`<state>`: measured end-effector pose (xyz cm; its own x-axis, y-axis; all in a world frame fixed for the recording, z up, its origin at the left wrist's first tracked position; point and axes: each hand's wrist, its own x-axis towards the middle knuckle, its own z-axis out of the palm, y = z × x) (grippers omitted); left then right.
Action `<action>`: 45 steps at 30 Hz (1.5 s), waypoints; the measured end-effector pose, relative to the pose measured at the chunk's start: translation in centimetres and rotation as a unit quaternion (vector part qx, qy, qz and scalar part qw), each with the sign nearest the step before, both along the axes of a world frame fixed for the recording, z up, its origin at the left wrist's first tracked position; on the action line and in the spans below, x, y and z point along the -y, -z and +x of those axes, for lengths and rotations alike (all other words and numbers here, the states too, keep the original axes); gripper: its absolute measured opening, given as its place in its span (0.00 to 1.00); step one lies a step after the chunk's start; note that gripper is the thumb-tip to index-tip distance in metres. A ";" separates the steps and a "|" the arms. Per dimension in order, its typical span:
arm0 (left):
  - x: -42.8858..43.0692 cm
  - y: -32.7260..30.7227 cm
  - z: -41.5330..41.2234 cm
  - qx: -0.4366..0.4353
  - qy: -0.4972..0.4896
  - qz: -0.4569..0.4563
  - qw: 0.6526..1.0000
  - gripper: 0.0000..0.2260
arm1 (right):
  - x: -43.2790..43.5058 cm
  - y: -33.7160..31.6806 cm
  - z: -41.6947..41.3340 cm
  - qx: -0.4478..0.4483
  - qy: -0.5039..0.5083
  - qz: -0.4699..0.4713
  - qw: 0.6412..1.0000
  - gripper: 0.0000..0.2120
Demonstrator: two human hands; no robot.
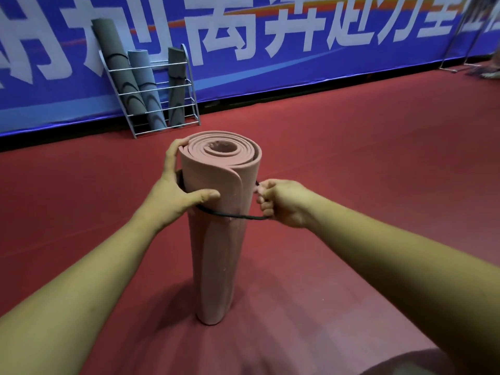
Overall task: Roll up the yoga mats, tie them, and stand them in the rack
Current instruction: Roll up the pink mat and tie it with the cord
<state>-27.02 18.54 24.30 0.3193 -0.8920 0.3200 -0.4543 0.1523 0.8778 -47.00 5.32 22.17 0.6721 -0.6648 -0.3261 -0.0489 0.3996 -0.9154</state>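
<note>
Up close on the red floor (pixel 351 163), the pink mat (pixel 216 253) stands on end. The left hand (pixel 176 185) wraps its upper part, and the right hand (pixel 281 204) pinches the black cord (pixel 235 216) looped round it. Foam looks light and squishy and will probably spring open, so keep the hands high. The rack (pixel 162 104) at far left holds grey mats (pixel 135 85).

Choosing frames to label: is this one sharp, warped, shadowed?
Head view: rolled pink foam yoga mat sharp, top right corner smeared; head view: wide-angle lens bows the blue printed banner and swells the forearms; head view: soft even light, faint shadow on the red floor beside the mat's base, no glare.
</note>
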 end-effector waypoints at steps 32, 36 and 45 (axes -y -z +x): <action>-3.2 5.9 5.0 -0.179 -0.209 0.195 0.941 0.08 | -2.8 3.0 9.1 -0.051 0.073 0.013 0.996 0.17; -4.0 8.2 5.2 -0.084 -0.185 0.318 0.926 0.10 | -2.2 6.2 8.0 -0.158 0.063 -0.008 0.985 0.16; -3.8 10.7 5.9 0.049 -0.156 0.466 0.869 0.12 | -2.6 9.7 8.2 -0.271 0.005 -0.077 0.960 0.16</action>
